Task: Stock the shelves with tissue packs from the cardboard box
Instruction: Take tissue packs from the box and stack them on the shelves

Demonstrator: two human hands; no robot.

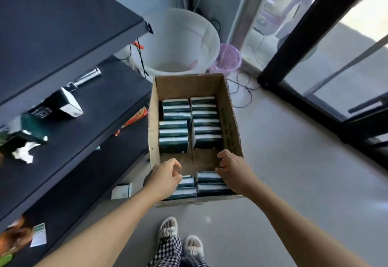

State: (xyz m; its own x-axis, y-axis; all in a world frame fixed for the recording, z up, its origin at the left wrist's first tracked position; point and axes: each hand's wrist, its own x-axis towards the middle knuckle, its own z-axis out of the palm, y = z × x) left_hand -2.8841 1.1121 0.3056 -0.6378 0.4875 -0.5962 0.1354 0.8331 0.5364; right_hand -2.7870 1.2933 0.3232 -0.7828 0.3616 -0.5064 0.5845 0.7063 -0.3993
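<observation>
An open cardboard box (231, 117) stands on the floor in front of me. Inside it stand several dark green tissue packs (190, 123) in two rows at the far end, and a few more packs (210, 183) at the near end, with bare cardboard between. My left hand (164, 177) hovers over the near left packs, fingers curled, holding nothing. Over the near right packs, my right hand (233, 167) is likewise curled and empty. On the dark shelf (94, 107) to the left lie green tissue packs (63, 102), blurred.
The shelving unit (52, 25) has several dark boards, with assorted small goods on the lower ones. A white bucket (180, 41) and a purple basket (227, 56) stand behind the box. Cables trail on the grey floor. A glass door with black frame (304, 35) is at the right.
</observation>
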